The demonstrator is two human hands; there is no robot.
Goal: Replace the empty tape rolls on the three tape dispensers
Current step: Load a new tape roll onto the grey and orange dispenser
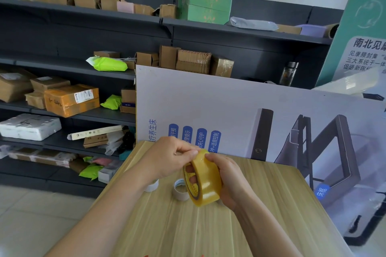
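I hold a full roll of yellowish clear tape (205,181) upright above the wooden table (261,204). My right hand (227,181) grips it from the right, with fingers through its core. My left hand (171,155) pinches at the top edge of the roll with thumb and fingertips. Two empty white cardboard tape cores lie on the table below: one (180,191) just left of the roll, another (151,186) partly hidden under my left wrist. No tape dispenser is visible.
A large printed board (250,115) leans upright along the table's far edge. Dark shelves (83,115) with cardboard boxes and parcels stand behind and to the left. A tiled floor lies to the left of the table.
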